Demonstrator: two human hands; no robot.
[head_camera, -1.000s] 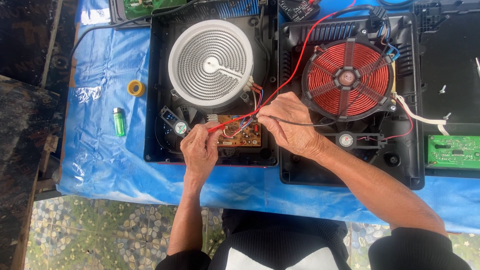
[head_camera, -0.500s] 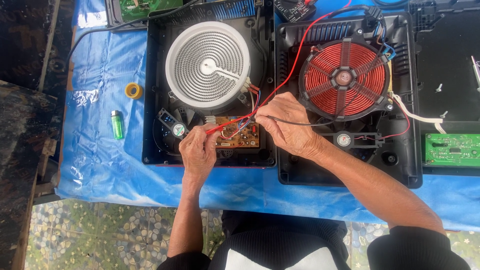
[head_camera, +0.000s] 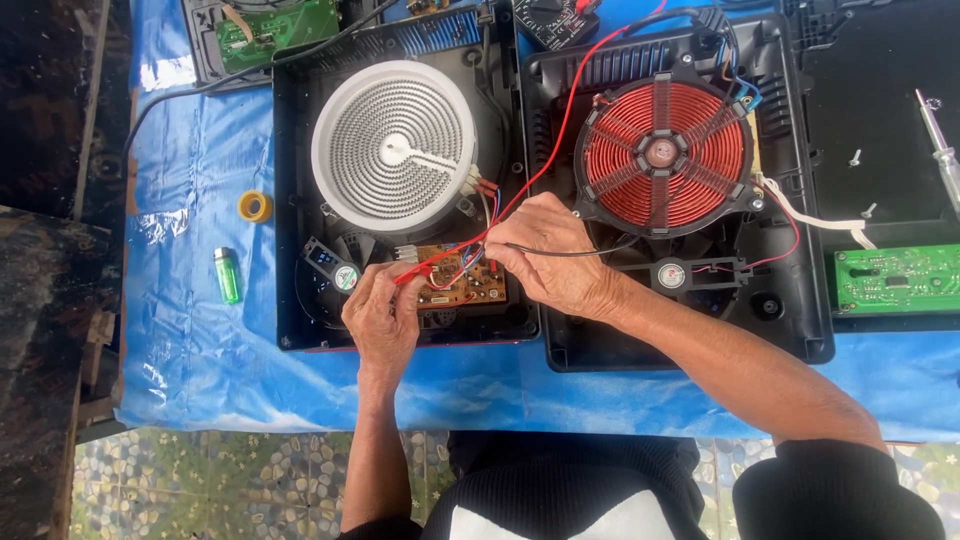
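Showing two opened cooktop housings side by side on a counter (head_camera: 200, 380) covered with blue sheeting. The left hand (head_camera: 380, 315) is closed around a red probe (head_camera: 412, 275), whose tip is pressed onto a small brown circuit board (head_camera: 465, 285) in the near part of the left housing (head_camera: 300, 200). The right hand (head_camera: 550, 255) is closed on a black probe (head_camera: 570, 250), also brought to this board. A red lead (head_camera: 560, 140) is run from the board toward the far edge. A white spiral heating element (head_camera: 393, 150) is seen far of the board; a red copper coil (head_camera: 660, 152) lies in the right housing. A green lighter (head_camera: 227, 275) and a yellow tape roll (head_camera: 254, 206) lie well to the left.
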